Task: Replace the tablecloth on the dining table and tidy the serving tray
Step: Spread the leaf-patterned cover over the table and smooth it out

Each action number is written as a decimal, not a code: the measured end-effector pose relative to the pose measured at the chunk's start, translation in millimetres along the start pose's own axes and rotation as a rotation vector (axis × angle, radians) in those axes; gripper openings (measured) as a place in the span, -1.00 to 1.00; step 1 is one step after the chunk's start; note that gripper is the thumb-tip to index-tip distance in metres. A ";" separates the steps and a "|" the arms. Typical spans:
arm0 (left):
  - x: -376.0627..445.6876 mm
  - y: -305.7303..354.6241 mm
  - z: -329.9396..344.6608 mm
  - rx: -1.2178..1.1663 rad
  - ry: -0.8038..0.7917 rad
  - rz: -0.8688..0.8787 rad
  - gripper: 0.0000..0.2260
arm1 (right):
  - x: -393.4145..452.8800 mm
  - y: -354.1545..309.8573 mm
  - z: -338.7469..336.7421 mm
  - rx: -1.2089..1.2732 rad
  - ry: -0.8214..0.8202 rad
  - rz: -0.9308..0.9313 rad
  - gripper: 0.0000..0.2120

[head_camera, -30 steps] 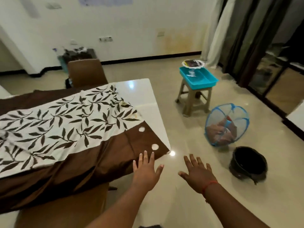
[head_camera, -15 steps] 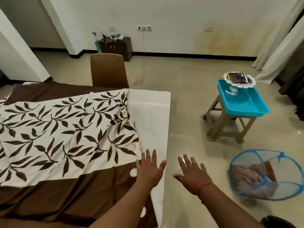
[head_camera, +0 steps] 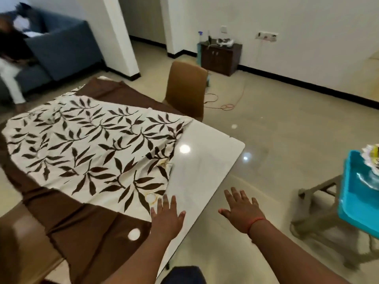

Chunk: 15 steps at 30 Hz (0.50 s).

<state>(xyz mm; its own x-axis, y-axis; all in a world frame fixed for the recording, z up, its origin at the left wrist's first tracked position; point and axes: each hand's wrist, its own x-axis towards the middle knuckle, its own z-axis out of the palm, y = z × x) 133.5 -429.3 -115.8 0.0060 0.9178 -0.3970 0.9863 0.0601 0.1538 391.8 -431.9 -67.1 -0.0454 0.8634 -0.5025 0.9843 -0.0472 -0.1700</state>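
Head view: the left hand [head_camera: 167, 217], fingers spread flat, reaches the near corner of the brown leaf-printed tablecloth [head_camera: 92, 152], which stretches leftward; the right hand [head_camera: 243, 210] hovers wide, farther.

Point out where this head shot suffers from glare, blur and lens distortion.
Head view: glare spots sit on the bare white tabletop and on the glossy floor; motion blur smears the blue tray at the right edge and the sofa at top left; wide-angle distortion bends the table edges; the leaf-print tablecloth and both hands stay fairly sharp.
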 end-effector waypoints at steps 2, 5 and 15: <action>17.3 4.8 -4.2 -0.012 0.011 -0.070 -0.37 | 26.4 5.8 -13.6 -0.014 0.006 -0.057 -0.27; 51.1 9.3 -12.4 -0.023 0.059 -0.156 -0.36 | 65.6 8.0 -26.0 -0.045 -0.017 -0.133 -0.27; 161.4 3.0 -23.1 -0.031 0.234 -0.227 -0.69 | 198.7 22.6 -85.2 -0.123 -0.044 -0.275 -0.31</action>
<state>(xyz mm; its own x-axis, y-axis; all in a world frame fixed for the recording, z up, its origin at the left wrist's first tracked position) 133.5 -271.9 -158.5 -0.2550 0.9448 -0.2057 0.9527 0.2819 0.1137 419.6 -218.6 -98.6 -0.3178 0.8123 -0.4890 0.9472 0.2488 -0.2023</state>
